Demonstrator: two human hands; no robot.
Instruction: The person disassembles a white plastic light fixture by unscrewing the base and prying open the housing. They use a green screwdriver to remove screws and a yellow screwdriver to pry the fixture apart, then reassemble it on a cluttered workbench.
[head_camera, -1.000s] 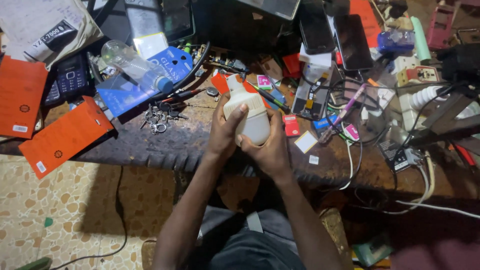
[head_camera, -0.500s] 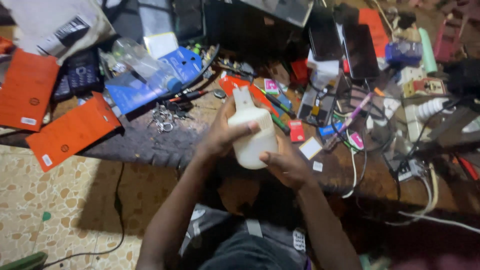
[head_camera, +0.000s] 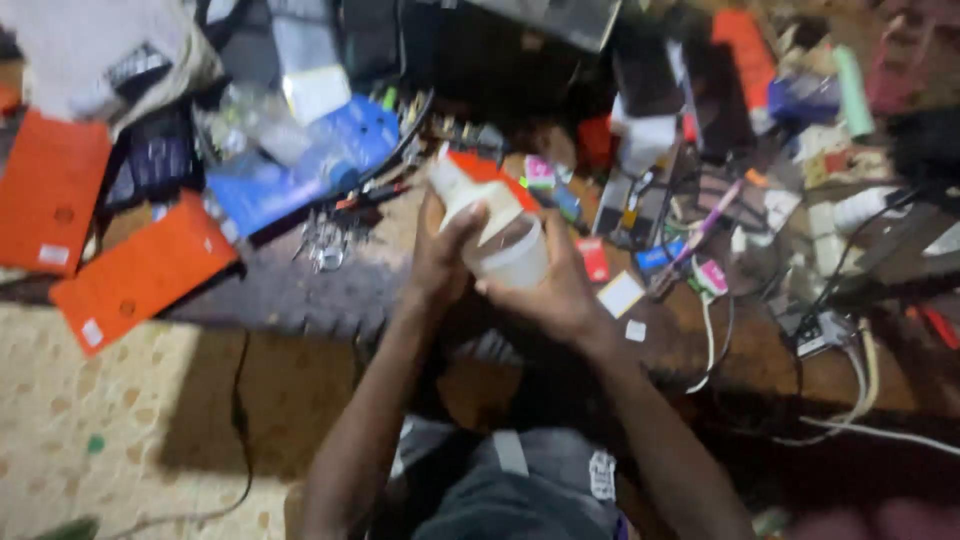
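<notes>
Leftward, orange boxes (head_camera: 140, 270) and keys (head_camera: 325, 240) on cluttered surface (head_camera: 290, 295). Centrally, left hand (head_camera: 440, 262) and right hand (head_camera: 550, 295), fingers clenched around white bulb-shaped lamp (head_camera: 495, 235) above surface edge. Best gripped firmly, twisted evenly, kept clear of cables (head_camera: 830, 410) rightward.

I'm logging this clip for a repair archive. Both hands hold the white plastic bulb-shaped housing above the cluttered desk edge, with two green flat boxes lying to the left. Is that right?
Not quite: the two flat boxes on the left are orange, not green, as the head view shows. The rest holds: the left hand and right hand hold the white plastic bulb-shaped housing above the cluttered desk edge.
</notes>
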